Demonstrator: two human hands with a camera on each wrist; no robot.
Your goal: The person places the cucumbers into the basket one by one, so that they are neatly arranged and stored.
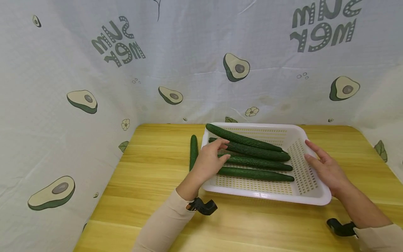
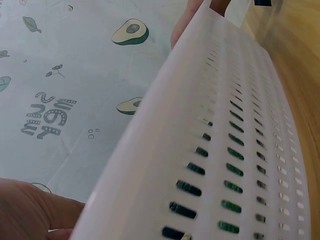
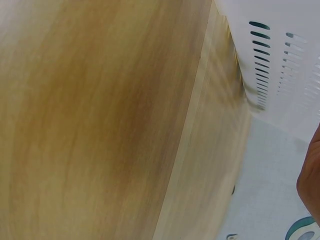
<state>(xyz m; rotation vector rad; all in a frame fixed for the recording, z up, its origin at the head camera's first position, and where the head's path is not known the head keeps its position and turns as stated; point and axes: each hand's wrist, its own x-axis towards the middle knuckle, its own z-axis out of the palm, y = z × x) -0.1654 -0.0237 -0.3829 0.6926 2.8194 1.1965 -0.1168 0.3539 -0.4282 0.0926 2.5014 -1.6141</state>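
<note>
A white plastic basket point(image 1: 261, 194) with slotted walls stands on the table, holding several long dark green cucumbers point(image 1: 256, 173) laid side by side. My left hand point(image 1: 207, 159) reaches over the basket's left end, thumb and fingers spread apart above the cucumber ends, with nothing visible between them. Whether it touches a cucumber is hard to tell. At the opposite end my right hand point(image 1: 329, 171) holds the basket's right rim, with the thumb on the edge and some fingers hidden. The left wrist view shows the basket's slotted side point(image 2: 200, 125) close up.
One more cucumber point(image 1: 193, 150) lies on the wooden table point(image 1: 141, 175), just left of the basket and partly behind my left hand. White cloth point(image 1: 195, 70) printed with avocados hangs behind the table and along its sides.
</note>
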